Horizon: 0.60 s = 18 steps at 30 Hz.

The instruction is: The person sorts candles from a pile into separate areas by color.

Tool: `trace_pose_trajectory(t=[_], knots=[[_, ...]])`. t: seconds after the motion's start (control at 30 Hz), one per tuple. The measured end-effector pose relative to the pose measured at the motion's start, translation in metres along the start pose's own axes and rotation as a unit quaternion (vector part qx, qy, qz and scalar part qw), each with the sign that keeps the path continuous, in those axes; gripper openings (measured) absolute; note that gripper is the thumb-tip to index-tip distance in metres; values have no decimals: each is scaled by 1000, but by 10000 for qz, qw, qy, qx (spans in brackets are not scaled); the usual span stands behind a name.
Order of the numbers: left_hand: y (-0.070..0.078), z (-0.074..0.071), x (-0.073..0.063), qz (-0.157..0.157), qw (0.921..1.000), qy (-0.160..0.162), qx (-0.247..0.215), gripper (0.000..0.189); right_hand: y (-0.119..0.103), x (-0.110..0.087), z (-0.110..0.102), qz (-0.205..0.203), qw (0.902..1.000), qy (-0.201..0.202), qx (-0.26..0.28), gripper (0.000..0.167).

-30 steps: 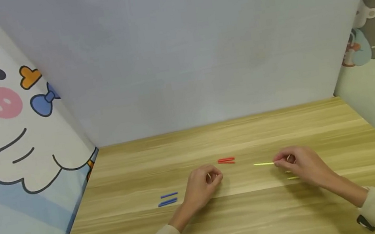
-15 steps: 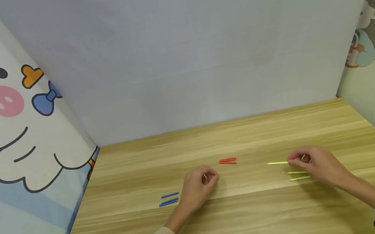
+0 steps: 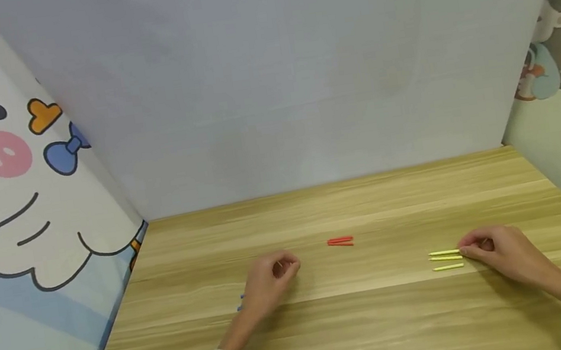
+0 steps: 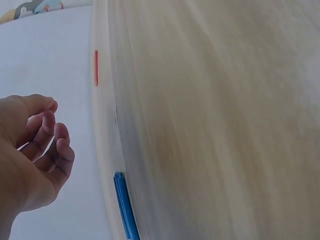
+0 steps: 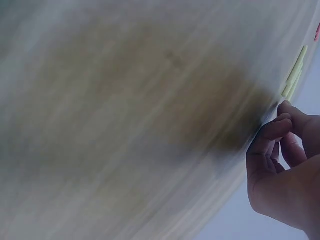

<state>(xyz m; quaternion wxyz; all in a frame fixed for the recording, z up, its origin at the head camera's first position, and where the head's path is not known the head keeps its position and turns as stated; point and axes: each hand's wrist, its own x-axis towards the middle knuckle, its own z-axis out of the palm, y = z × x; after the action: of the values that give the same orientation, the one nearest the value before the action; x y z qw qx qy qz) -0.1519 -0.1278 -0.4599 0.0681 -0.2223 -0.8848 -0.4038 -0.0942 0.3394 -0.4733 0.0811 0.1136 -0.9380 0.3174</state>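
Note:
At the right of the head view, my right hand (image 3: 504,254) pinches the right end of the farthest thin yellow stick (image 3: 443,252) between thumb and index finger. Two more yellow sticks (image 3: 448,267) lie beside it, roughly parallel, their pointed ends to the left. The right wrist view has the fingertips right at the ends of the yellow sticks (image 5: 295,72). My left hand (image 3: 269,284) hovers left of the middle, fingers loosely curled and holding nothing. It covers most of the blue sticks (image 3: 239,308) in the head view; the left wrist view shows those blue sticks (image 4: 125,205) side by side.
A small group of red sticks (image 3: 341,241) lies between the hands, farther back on the wood-grain table (image 3: 335,335). A pale grey wall (image 3: 272,80) rises at the table's back edge. Panels with cartoon prints, including a white figure (image 3: 51,231), stand left and right.
My right hand has carried the yellow stick rightward and toward me, bringing it level with the other two. The left hand has drifted left, over the blue sticks in the head view.

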Motion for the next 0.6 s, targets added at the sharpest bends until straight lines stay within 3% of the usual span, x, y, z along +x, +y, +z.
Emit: trace_pose_trajectory(t=[0.23,0.6], knots=[[-17,-21,-12,-264,9993,96,-248,3,-1,0,3,34,10000,17,31,6],[-36,-38,-26,-233,9989,335,-249,6,0,-2,4,195,9997,86,74,5]])
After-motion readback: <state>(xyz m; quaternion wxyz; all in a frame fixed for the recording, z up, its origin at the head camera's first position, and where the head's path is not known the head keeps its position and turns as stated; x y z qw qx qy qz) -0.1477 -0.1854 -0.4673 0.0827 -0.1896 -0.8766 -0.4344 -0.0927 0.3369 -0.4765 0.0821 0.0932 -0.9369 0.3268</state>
